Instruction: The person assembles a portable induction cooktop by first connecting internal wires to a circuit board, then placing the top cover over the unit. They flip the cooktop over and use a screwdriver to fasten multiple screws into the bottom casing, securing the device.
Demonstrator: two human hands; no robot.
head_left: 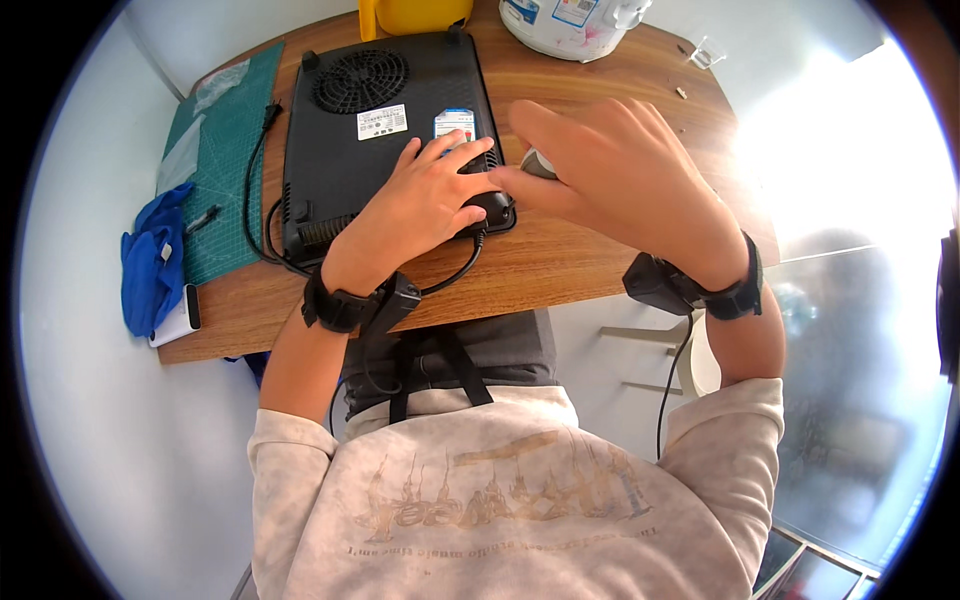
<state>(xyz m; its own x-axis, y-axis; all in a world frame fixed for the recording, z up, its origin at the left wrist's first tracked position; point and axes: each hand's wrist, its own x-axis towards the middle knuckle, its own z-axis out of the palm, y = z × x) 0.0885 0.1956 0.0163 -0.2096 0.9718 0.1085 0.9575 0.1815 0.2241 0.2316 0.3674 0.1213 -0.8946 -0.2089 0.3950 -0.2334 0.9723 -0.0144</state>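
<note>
A black induction cooker [335, 165] lies upside down on the wooden table, its round fan grille, foot pads and stuck-on labels facing up. My left hand [415, 205] rests on its near right part with the fingers spread. Just beyond the cooker's right edge, my right hand [625, 175] is closed around a rounded grey-and-white object [538, 163]. Most of that object is hidden by the fingers, so its kind does not show. The two hands nearly meet at the cooker's near right corner. A black power cord [462, 272] comes out at the near edge, by my left hand.
To the left lies a green cutting mat [225, 225] with clear plastic bags, a plug and a black pen. A blue cloth [155, 255] and a white device [178, 320] sit at the left edge. Behind stand a yellow container [420, 15], a white vessel [565, 35] and a clear cup [707, 52].
</note>
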